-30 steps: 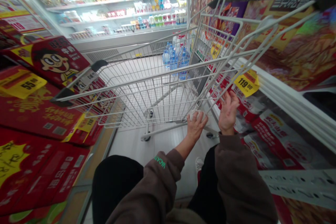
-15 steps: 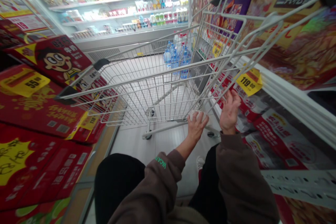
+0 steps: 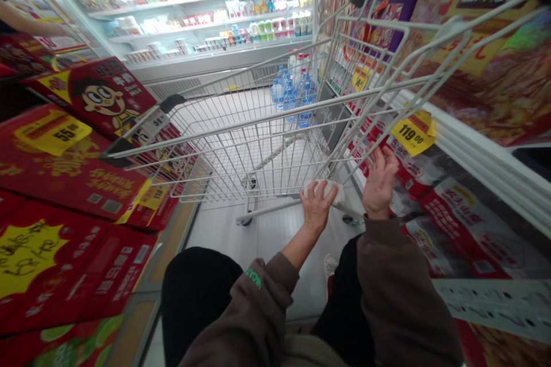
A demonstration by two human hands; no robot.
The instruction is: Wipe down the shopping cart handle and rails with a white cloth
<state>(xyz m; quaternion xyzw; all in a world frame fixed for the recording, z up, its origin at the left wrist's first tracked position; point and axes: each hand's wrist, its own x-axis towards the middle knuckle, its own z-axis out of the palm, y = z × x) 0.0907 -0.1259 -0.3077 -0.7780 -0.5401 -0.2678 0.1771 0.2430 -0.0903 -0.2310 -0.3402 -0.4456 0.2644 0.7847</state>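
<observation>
A metal shopping cart point(image 3: 241, 133) stands sideways in front of me. My left hand point(image 3: 316, 206) presses a white cloth point(image 3: 334, 190) against the lower frame of the cart, fingers bent over it. To its right, my right hand point(image 3: 380, 186) is held up beside the slanting bars at the handle end, palm turned inward and fingers loosely apart. I cannot tell whether its fingertips touch a bar. Nothing shows in that hand.
Red gift boxes point(image 3: 77, 160) are stacked on the left. Shelves with packaged goods point(image 3: 465, 223) run close along the right. Large blue-tinted water bottles point(image 3: 293, 94) stand beyond the cart, before a lit refrigerated case point(image 3: 206, 57). Another person's arm point(image 3: 30, 24) shows at upper left.
My left hand has slid slightly left, and more of the white cloth shows. My right hand has barely moved. Another person's arm has come into view at the upper left.
</observation>
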